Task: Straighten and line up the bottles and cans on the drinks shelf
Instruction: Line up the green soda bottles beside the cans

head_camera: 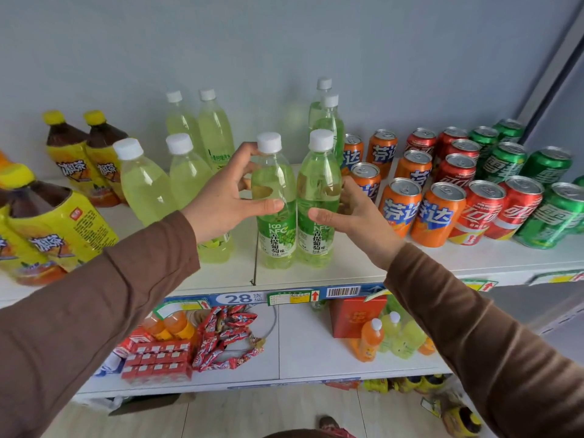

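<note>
A white drinks shelf (363, 263) carries four groups of stock: yellow-labelled iced-tea bottles (60, 229) at the left, pale lemon drink bottles (189, 172) beside them, green grape drink bottles at centre and rows of orange, red and green cans (474, 197) at the right. The cans stand upright in fairly even files, and the job there looks largely done; the iced-tea packs lean at odd angles and the lemon bottles sit staggered, so that end appears still to need work. At centre front, two grape bottles stand side by side, labels facing out, close to the shelf's front edge. The person's left hand (227, 191) curls around the left grape bottle (274, 203), thumb across the front and fingers round its shoulder just under the cap. The right hand (350, 210) curls around the right grape bottle (317, 200), thumb on the label front and fingers behind. Both bottles stand upright between the two hands, nearly touching.
</note>
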{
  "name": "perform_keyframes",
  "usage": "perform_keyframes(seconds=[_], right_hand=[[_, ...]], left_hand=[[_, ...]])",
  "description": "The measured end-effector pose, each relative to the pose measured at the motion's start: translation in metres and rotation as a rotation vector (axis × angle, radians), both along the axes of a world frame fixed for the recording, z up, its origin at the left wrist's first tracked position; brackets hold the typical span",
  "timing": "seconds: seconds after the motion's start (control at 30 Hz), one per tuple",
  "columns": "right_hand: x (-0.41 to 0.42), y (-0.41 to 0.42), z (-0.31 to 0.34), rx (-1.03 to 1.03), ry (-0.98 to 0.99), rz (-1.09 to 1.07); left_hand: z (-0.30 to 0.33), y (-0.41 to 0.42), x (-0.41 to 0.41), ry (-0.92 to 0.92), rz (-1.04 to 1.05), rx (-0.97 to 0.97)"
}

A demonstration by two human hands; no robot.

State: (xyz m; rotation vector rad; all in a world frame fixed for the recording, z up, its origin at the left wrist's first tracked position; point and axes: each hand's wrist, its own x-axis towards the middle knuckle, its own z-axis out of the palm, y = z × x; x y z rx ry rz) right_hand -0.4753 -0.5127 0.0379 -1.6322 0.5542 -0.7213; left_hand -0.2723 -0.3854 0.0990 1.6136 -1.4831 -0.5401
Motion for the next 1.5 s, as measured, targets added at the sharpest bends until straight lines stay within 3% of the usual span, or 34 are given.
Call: perform_keyframes(seconds=[0.27,0.53,0.7,0.93,1.2,1.5], right_hand=[[-0.002,-0.005,0.004,-0.012,0.112,0.060],[-0.025,-0.032,0.040,-0.349,0.495,0.158],[-0.028,-0.056,0.078,-0.453,0.498,0.013],[-0.010,-0.092,0.095,-0.480,0.523,-0.113],[0.019,-0.138,0.081,-0.502,0.615,-0.138],[0.044,-0.156,0.066,-0.298,0.397,-0.022]], left_hand=[[0.013,-0.002,0.010,-0.093,-0.034,0.215],[0.068,-0.017,0.037,-0.616,-0.019,0.543],[0.119,-0.046,0.042,-0.760,-0.058,0.538],[0.136,-0.104,0.052,-0.840,-0.114,0.478],[0.112,-0.192,0.072,-0.787,-0.138,0.485],[0.086,-0.258,0.077,-0.695,-0.143,0.501]])
